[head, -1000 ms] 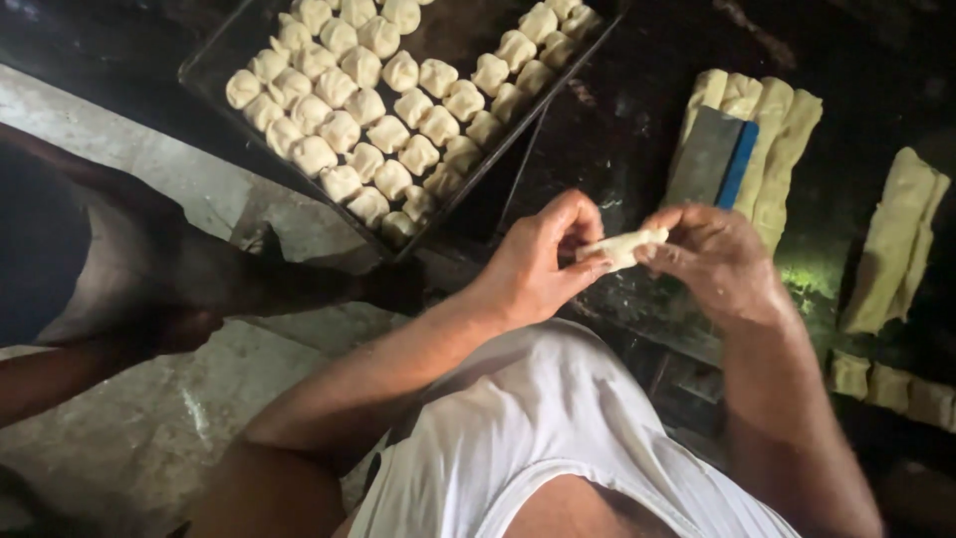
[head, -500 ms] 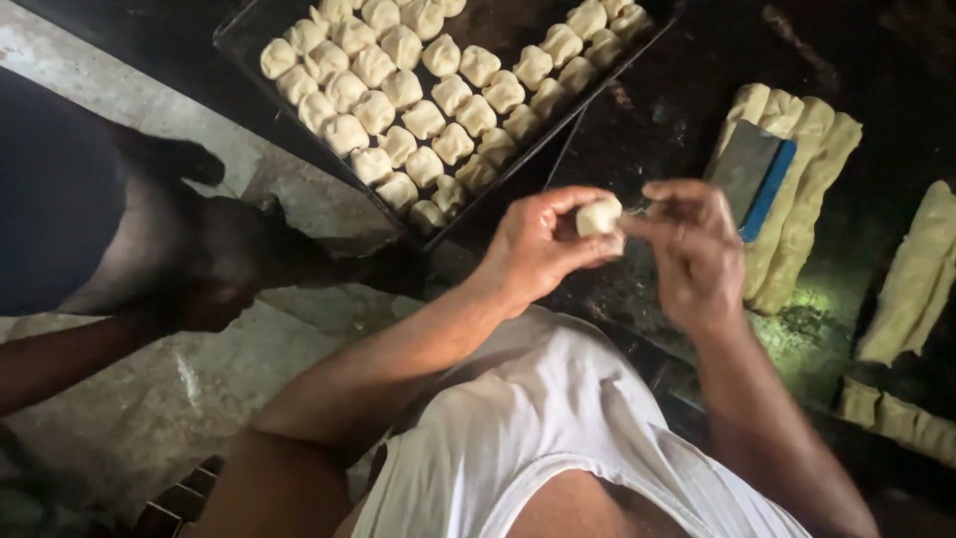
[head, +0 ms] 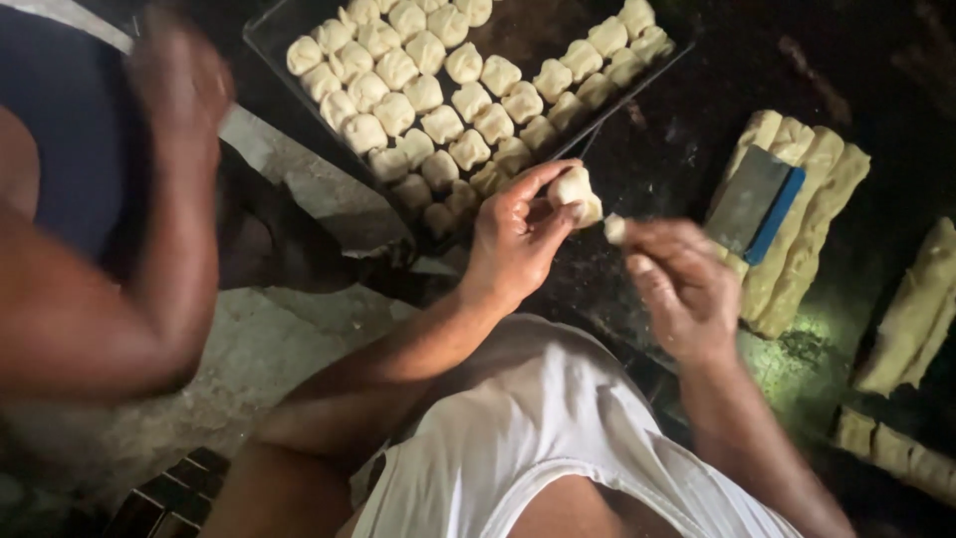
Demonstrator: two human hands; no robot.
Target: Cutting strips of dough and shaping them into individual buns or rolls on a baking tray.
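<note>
— So, which step is in hand at this moment?

— Shaping, by my reading. The left hand [head: 513,239] holds a small pale rounded lump of soft dough [head: 578,189] at the centre of the frame, thumb and fingertips curled and pinching it from both sides. The right hand [head: 682,284], just to its right, nips a much smaller pale scrap of dough [head: 615,229] between thumb and forefinger, the other fingers loosely bent. The two hands are apart, with a narrow gap between the lump and the scrap.

— And where does a finished piece belong?

— Judging by the layout, in the dark rectangular metal baking tray [head: 269,35] at upper centre, which carries close rows of cream-coloured dough pieces [head: 438,90], each roughly squarish with softened corners. A bare dark strip runs along the middle of the tray; a placement there would call for a short reach up and left, and a light grip so that the lump keeps its form.

— What of the materials round about?

— Long flattened strips of pale dough [head: 817,214] lie at the right on a dark, matt work surface [head: 697,110], and a flat grey scraper with a blue edge [head: 762,199] rests on them. The dough looks smooth, dull and pliable. Another person's blurred arm [head: 149,249] fills the left of the frame.
</note>
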